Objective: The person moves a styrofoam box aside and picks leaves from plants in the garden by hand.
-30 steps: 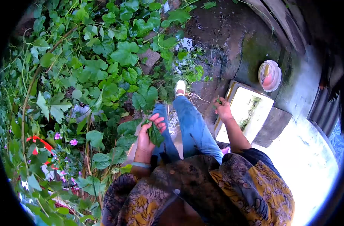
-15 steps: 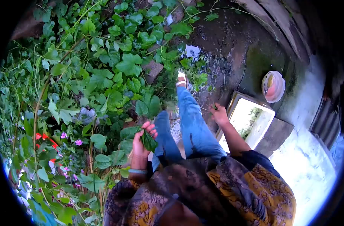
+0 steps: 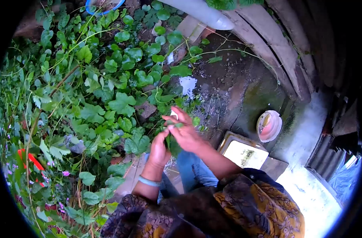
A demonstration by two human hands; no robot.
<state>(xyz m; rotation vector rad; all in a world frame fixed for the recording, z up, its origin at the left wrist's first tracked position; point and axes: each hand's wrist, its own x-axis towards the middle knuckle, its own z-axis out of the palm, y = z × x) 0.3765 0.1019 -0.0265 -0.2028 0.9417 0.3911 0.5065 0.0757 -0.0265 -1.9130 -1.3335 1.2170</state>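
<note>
In front of my body, my two hands meet above the leafy plants. My left hand (image 3: pixel 160 151), with a pale band at its wrist, has its thumb and fingers closed on green leaves (image 3: pixel 173 146) that hang down between the hands. Close against it, my right hand (image 3: pixel 187 136) pinches the upper part of the same leaves with its thumb, while some of its other fingers stick out. Part of the leaves is hidden behind the fingers. My jeans (image 3: pixel 194 168) show below the hands.
Dense vines (image 3: pixel 121 104) spread over the left and front. Pink flowers (image 3: pixel 66 173) grow at the left. On the right are a water-filled basin (image 3: pixel 245 154), a pinkish bowl (image 3: pixel 269 126) and weathered planks (image 3: pixel 264 29). A grey pipe (image 3: pixel 200 12) lies at the top.
My right hand has moved left from beside the basin to meet my left hand. My left hand has shifted slightly right with the leaves. The view has tilted forward, showing the pipe and a blue rim.
</note>
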